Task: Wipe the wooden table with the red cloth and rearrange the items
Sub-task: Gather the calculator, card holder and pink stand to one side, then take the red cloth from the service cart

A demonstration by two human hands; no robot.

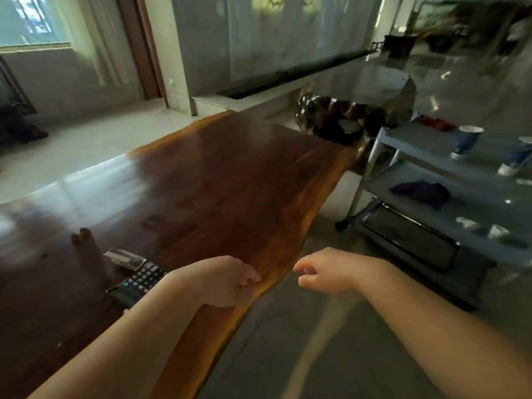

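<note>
Both bare hands hang empty: left hand (227, 279) loosely curled over the dark wooden surface (216, 180) edge beside a black calculator (138, 283), right hand (325, 270) half-open, its grip holding nothing.

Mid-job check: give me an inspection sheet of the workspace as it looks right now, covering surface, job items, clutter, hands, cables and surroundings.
Surface: wooden table, dark and glossy, far end bare.
Job's things: red cloth lies on the top shelf of the grey cart, not on the table; calculator near the table's near edge; a clear case just behind it.
Clutter: blue-and-white cups on the cart; purple cloth on the shelf below; small brown object on the table, too blurred to identify.
Hands: left hand over the table edge, empty; right hand over the floor, empty, fingers loosely curled.
Cables: nothing seen.
Surroundings: carved stump beyond the table; tiled floor.
</note>
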